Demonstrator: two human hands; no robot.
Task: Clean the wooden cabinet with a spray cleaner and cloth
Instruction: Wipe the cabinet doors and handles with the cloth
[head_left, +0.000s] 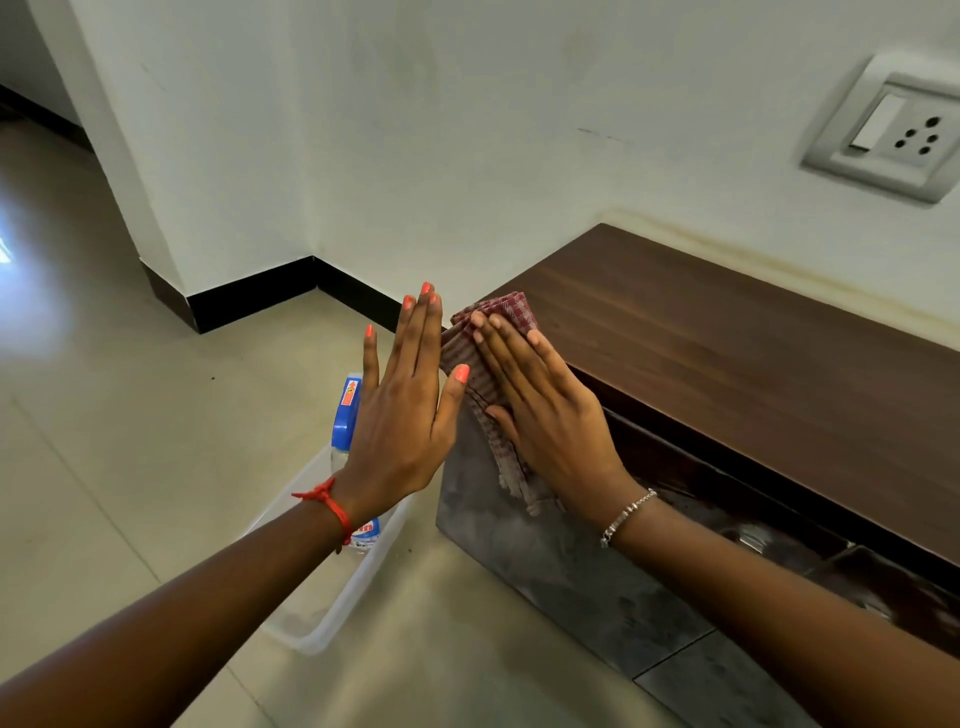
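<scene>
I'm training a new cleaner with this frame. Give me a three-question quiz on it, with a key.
1. True or false: the right hand presses the cloth flat against the cabinet.
2. Where is the spray bottle? A) on the cabinet top B) in the clear tub on the floor C) in the left hand
3. Fill in: the left hand is ____, fingers straight, holding nothing.

Key: 1 true; 2 B; 3 open
</scene>
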